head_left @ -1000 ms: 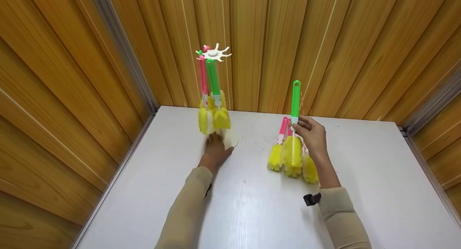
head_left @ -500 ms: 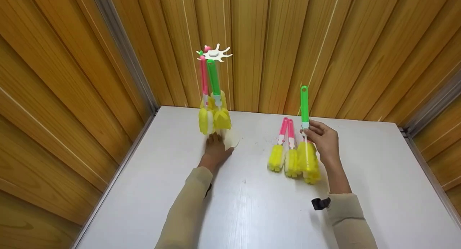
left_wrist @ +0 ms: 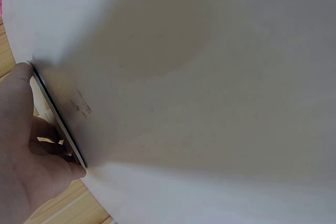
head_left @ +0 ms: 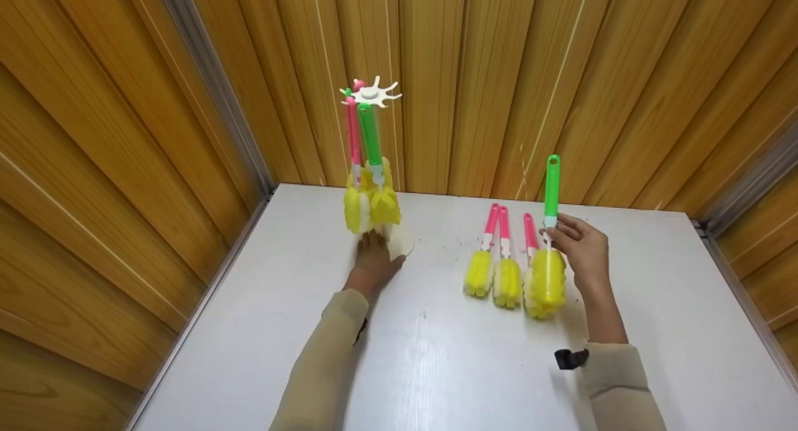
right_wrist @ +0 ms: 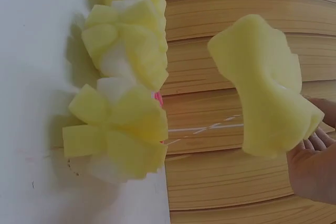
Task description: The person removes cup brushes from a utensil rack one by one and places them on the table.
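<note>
In the head view, the right hand (head_left: 586,247) pinches a green-handled sponge brush (head_left: 552,188) by its neck, handle up, above the rightmost pink-handled brush (head_left: 530,231). Its yellow sponge (right_wrist: 268,87) hangs clear of the table in the right wrist view. The left hand (head_left: 373,262) rests on the round base (head_left: 401,242) of a stand, fingers spread; in the left wrist view that hand (left_wrist: 31,145) has thumb and fingers along the base's edge (left_wrist: 58,114). Pink and green brushes (head_left: 370,138) hang from the stand's white hooked top (head_left: 370,95).
Two more pink-handled brushes (head_left: 479,272) (head_left: 507,281) lie side by side on the white table (head_left: 424,356), left of the held one. Wood-pattern walls (head_left: 430,75) stand behind and at both sides, with metal strips at the corners.
The right hand has moved right and slightly towards the near edge with the green brush, uncovering the pink-handled brushes. The left hand has stayed on the base.
</note>
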{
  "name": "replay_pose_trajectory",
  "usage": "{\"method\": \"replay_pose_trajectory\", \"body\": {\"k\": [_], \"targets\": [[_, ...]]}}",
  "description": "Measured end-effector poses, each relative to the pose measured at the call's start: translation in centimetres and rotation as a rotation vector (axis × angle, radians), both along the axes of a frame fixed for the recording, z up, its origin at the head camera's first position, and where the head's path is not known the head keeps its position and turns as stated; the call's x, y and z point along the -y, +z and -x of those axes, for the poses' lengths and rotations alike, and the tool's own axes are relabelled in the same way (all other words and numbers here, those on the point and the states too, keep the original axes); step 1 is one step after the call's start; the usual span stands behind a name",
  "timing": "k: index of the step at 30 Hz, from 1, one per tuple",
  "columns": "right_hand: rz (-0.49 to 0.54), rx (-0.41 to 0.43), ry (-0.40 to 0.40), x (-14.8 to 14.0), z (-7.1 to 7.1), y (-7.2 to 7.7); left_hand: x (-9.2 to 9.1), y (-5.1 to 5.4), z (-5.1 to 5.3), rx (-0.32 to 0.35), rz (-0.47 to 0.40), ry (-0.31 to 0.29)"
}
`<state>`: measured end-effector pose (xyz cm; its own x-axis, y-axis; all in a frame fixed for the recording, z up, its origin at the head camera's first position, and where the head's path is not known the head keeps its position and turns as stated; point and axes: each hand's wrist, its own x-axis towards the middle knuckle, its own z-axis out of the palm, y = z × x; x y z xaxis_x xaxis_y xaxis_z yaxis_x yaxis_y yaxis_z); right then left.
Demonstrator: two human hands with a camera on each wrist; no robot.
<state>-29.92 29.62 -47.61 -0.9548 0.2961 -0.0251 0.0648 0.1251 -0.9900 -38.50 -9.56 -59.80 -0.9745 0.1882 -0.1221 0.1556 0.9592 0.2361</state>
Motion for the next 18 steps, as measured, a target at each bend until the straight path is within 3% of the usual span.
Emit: {"method": "replay_pose_trajectory", "body": {"k": [8, 18], "targets": [[0.044, -0.021, -0.018, -1.5, -0.6, -0.4, 0.0, -0.1, -0.1, -0.017, 0.001, -0.008], [0.013, 0.040, -0.068, -3.5, -0.8, -1.7, 0.1, -0.2, -0.1, -0.048, -0.013, -0.028]]}}
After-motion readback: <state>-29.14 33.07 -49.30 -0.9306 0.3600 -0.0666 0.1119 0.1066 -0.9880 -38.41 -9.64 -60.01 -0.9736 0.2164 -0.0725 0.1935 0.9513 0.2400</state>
